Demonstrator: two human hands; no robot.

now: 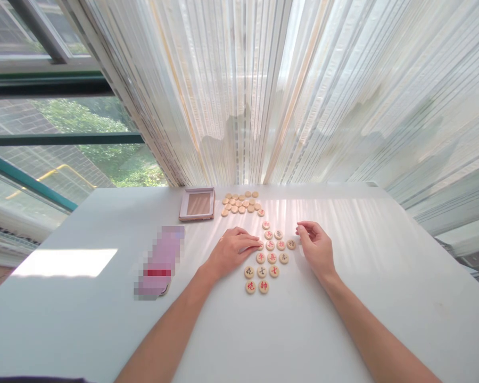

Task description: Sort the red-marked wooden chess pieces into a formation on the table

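Note:
Round wooden Chinese chess pieces with red or black characters lie face up in staggered rows on the white table. My left hand [235,247] reaches in from the left, its fingertips on a red-marked chess piece [261,245] that they partly cover. The thumb is hidden. At the right of the rows, my right hand [317,249] is loosely closed, thumb near the index finger, and no piece shows between its fingertips. Closest to it is a chess piece [291,244] at the row's right end. Nearest me are a red-marked piece [250,287] and another red-marked piece [264,286].
Farther back lies a cluster of plain-looking wooden pieces [239,204], several of them close together. Left of them is a shallow open box [182,212]. A pixelated pinkish object [162,260] rests on the white table [363,319]. Striped curtains [239,106] hang behind, beside a window.

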